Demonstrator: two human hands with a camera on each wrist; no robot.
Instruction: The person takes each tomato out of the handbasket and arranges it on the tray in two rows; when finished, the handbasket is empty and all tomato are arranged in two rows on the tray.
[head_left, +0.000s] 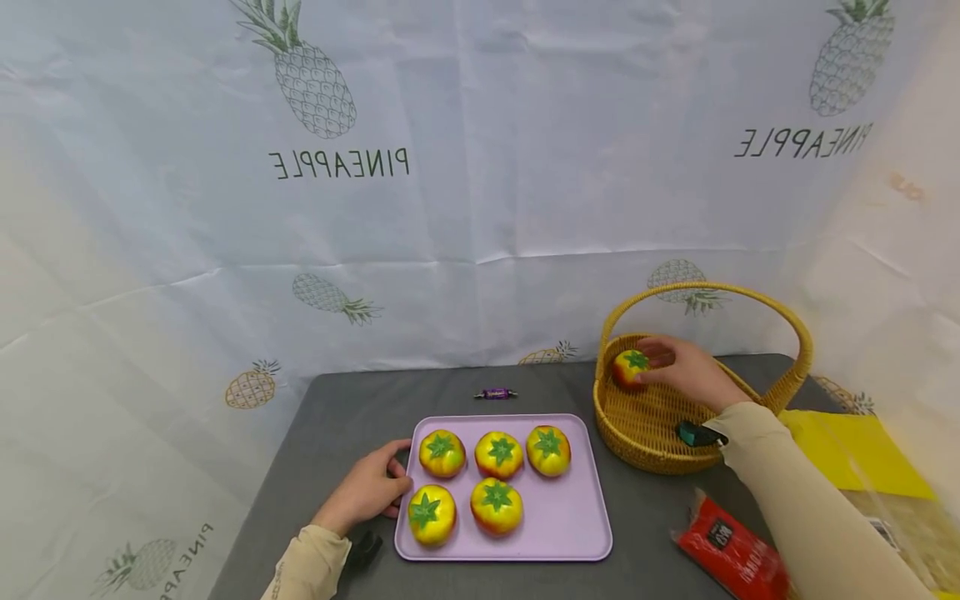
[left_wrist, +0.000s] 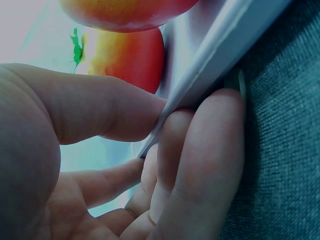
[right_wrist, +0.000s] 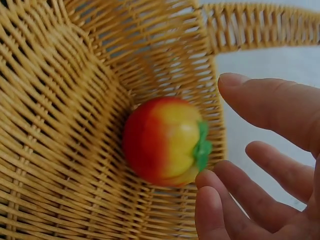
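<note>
Item: toy tomato [head_left: 630,367], red-yellow with green calyx. Lay on the inner wall of the wicker basket [head_left: 645,425], at its far-left side, leaning on the weave so that it could not roll.

Right hand [head_left: 686,372]: inside the basket, under the hoop handle, fingers spread and relaxed; fingertips [right_wrist: 212,190] at the calyx end, touching or just short of it, not closed round the tomato.

Left hand [head_left: 369,489]: on the grey table [head_left: 330,417], pinching the left rim of the lilac tray [head_left: 562,525], thumb above and fingers beneath, which would steady the tray.

Tray contents: five like tomatoes [head_left: 498,454], three in the back row, two in front, calyx up, near-right corner bare.

Sundries: wrapped purple sweet [head_left: 495,393] behind the tray; red packet [head_left: 731,554] and yellow sheet [head_left: 855,450] at the right.
</note>
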